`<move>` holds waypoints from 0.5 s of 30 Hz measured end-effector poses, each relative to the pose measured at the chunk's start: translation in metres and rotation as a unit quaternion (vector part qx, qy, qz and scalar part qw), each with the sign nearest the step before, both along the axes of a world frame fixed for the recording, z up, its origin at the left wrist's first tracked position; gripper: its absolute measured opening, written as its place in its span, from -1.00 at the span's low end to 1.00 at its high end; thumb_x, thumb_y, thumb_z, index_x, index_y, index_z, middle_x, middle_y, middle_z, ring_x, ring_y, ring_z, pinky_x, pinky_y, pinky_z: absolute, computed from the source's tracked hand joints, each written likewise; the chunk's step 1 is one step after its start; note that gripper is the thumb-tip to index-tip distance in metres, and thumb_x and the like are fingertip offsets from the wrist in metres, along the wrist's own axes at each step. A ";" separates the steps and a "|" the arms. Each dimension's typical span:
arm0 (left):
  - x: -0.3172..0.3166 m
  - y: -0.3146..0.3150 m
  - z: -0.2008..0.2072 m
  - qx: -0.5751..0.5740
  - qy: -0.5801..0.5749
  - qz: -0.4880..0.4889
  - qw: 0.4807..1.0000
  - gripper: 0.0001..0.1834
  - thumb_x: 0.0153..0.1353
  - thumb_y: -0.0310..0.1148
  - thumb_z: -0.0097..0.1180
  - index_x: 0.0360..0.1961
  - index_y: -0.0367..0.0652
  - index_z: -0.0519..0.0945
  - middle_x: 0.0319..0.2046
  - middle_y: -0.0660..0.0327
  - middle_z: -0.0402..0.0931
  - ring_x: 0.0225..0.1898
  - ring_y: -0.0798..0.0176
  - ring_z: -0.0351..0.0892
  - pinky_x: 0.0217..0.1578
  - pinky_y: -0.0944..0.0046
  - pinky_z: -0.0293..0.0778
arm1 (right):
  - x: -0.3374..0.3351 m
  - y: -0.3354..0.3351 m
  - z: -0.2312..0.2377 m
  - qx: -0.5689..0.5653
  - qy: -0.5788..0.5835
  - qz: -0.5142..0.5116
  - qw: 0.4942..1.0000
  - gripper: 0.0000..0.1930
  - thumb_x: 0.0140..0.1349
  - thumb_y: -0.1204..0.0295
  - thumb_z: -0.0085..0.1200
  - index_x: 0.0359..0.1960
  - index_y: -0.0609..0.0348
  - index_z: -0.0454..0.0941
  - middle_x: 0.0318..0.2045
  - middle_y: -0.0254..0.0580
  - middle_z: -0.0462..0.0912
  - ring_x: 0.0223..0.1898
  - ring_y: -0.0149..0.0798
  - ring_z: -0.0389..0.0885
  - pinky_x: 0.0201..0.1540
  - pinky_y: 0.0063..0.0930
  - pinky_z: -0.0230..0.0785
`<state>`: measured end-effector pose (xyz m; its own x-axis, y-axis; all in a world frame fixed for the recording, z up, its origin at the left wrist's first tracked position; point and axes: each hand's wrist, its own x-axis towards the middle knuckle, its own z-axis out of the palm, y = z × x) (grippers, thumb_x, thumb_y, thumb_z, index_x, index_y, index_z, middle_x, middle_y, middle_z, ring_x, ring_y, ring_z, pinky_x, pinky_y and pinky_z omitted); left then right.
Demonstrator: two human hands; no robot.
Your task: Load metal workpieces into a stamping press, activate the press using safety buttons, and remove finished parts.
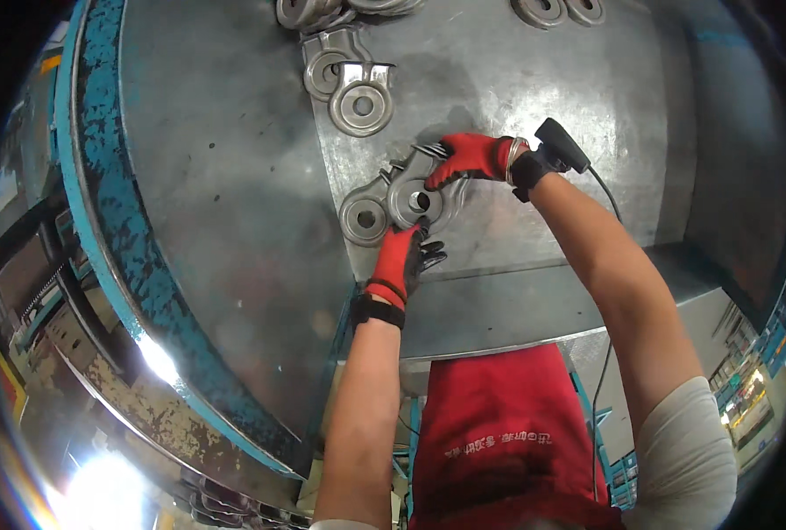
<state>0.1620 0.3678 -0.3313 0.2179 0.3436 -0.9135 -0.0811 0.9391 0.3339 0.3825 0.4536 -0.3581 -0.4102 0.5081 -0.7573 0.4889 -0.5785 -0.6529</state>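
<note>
Both hands wear red gloves with black palms and fingers. Between them is a grey stamped metal bracket (pixel 400 201), with a round dished end, a centre hole and a flanged far end. My right hand (pixel 474 159) grips it at the flanged end, fingers over its right side. At the near rim, my left hand (pixel 399 259) pinches the dished end, with some fingers extending to the right. A second bracket (pixel 351 231) lies against it on the left, and part of another (pixel 454 201) shows at its right. What is under my fingers is hidden.
Two overlapping brackets (pixel 360 113) lie farther off, below a pile of metal parts (pixel 309 11) at the far edge. More round parts (pixel 547 11) sit far right. A raised lip (pixel 499 309) borders the metal worktop's near side. A cable (pixel 607 190) hangs from the black device on my right wrist.
</note>
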 end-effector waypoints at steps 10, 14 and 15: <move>0.017 -0.025 0.022 0.065 0.157 -0.138 0.976 0.03 -0.08 -0.10 0.32 0.28 -0.20 -0.07 0.12 0.03 0.25 0.09 0.11 0.30 0.06 0.20 0.24 | 0.023 -0.095 0.020 -0.017 0.158 -0.159 0.974 -0.56 0.06 0.31 0.16 -0.03 0.26 0.46 -0.15 -0.23 0.58 -0.07 -0.36 0.48 0.02 -0.51 0.26; 0.043 -0.052 0.063 0.107 0.158 -0.029 0.981 0.21 -0.14 -0.07 0.37 0.31 -0.24 -0.25 0.15 -0.10 0.23 0.17 0.06 0.26 0.11 0.20 0.20 | 0.037 -0.114 0.059 -0.183 0.208 -0.272 0.922 -0.59 0.13 0.34 0.08 0.01 0.24 0.43 -0.07 -0.28 0.51 -0.08 -0.43 0.46 -0.02 -0.56 0.28; 0.047 -0.053 0.083 0.135 0.154 -0.026 0.978 0.14 -0.13 -0.07 0.37 0.29 -0.25 -0.16 0.11 -0.08 0.28 0.14 0.07 0.29 0.09 0.21 0.23 | 0.039 -0.125 0.065 -0.158 0.260 -0.304 0.903 -0.58 0.14 0.35 0.07 0.04 0.24 0.41 -0.05 -0.29 0.50 -0.09 -0.44 0.47 -0.04 -0.57 0.30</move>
